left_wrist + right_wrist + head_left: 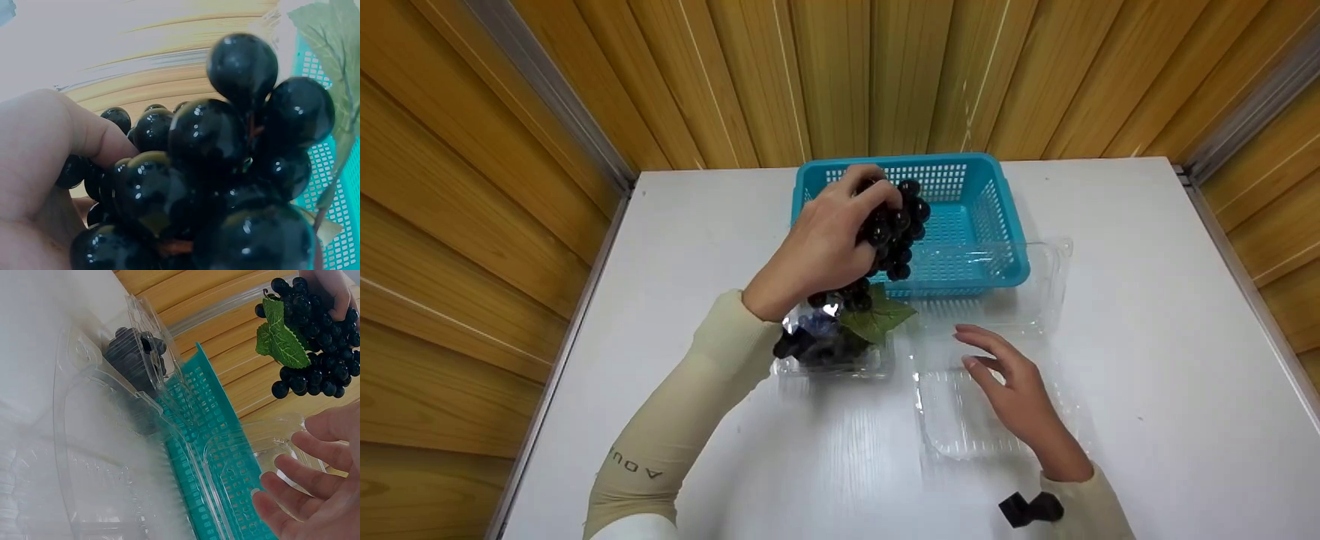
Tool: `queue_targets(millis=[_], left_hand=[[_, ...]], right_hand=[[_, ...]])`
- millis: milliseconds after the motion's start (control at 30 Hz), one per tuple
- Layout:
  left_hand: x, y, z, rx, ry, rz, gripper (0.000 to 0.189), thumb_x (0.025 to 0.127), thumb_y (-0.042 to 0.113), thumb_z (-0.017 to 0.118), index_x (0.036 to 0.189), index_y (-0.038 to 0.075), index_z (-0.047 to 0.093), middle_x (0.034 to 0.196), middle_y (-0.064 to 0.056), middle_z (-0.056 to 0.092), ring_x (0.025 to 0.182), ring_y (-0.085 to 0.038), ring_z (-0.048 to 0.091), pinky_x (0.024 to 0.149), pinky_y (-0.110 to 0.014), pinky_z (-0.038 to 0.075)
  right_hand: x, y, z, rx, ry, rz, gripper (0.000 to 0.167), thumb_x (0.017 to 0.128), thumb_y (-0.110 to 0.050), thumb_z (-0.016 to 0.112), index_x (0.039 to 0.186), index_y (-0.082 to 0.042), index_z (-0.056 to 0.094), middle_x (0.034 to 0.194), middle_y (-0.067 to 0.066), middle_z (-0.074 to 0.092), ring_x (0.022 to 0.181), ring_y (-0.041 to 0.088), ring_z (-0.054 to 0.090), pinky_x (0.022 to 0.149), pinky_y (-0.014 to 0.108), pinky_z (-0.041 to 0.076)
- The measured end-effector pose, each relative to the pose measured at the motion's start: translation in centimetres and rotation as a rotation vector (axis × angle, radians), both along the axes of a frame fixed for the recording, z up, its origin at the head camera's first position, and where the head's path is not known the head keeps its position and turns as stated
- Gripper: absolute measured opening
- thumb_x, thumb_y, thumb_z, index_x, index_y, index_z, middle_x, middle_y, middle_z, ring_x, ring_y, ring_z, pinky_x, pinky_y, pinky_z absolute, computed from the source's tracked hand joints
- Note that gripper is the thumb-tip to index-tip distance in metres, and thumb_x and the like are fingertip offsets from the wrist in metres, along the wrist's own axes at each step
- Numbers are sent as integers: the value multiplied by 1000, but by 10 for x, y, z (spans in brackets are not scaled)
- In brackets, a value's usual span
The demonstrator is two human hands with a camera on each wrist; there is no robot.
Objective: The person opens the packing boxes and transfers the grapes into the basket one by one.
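Note:
A bunch of black grapes (894, 229) with a green leaf (877, 315) hangs in my left hand (829, 236), above the near left part of the blue basket. Fingers curl over the top of the bunch, and the left wrist view shows a thumb pressed among the glossy grapes (208, 129). My right hand (1012, 386) hovers over an opened clear plastic clamshell box (960, 427), its fingers spread and holding nothing. In the right wrist view the bunch (320, 337) appears beyond the right hand (315, 484).
The blue perforated basket (1012, 225) stands at the back of the white table (697, 240); the open clamshell's lid (1035, 300) leans by its near right corner. Another clear box with dark grapes (825, 349) sits below the left wrist. Wood-patterned walls (840, 82) enclose the table.

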State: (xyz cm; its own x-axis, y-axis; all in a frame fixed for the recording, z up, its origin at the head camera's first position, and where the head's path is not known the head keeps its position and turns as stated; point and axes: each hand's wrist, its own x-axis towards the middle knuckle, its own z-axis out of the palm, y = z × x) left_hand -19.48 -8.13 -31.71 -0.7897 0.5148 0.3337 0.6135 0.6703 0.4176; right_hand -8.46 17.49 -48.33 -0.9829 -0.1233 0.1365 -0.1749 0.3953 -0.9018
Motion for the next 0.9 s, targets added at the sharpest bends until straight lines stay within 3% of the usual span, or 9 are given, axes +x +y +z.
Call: queue_targets(millis=[267, 467, 700, 900], left_hand=[[-7, -2, -5, 11, -8, -4, 44, 81, -5, 47, 114, 21, 60, 134, -2, 49, 114, -20, 51, 89, -39, 51], [-20, -5, -10, 15, -16, -11, 46, 81, -6, 45, 116, 18, 60, 136, -4, 48, 115, -22, 51, 90, -38, 49], [-30, -8, -16, 15, -58, 33, 48, 80, -7, 44, 117, 20, 59, 138, -3, 46, 111, -23, 52, 86, -37, 49], [-36, -6, -21, 18, -76, 68, 46, 82, -5, 46, 117, 22, 59, 141, -3, 45, 114, -24, 52, 93, -39, 49]], right_hand=[[1, -6, 1, -31, -7, 19, 32, 95, -8, 59, 127, -10, 61, 137, 4, 58, 126, 3, 52, 94, 13, 47], [1, -11, 1, -69, 14, 36, 31, 95, -7, 59, 126, -8, 62, 134, 7, 60, 125, 12, 55, 95, 13, 47], [2, -19, -1, -95, -5, 71, 31, 95, -9, 59, 126, -8, 62, 132, 5, 61, 124, 13, 57, 95, 14, 47], [2, -24, -7, -114, 3, 101, 32, 94, -7, 59, 127, -7, 61, 132, 7, 60, 123, 15, 57, 96, 17, 48]])
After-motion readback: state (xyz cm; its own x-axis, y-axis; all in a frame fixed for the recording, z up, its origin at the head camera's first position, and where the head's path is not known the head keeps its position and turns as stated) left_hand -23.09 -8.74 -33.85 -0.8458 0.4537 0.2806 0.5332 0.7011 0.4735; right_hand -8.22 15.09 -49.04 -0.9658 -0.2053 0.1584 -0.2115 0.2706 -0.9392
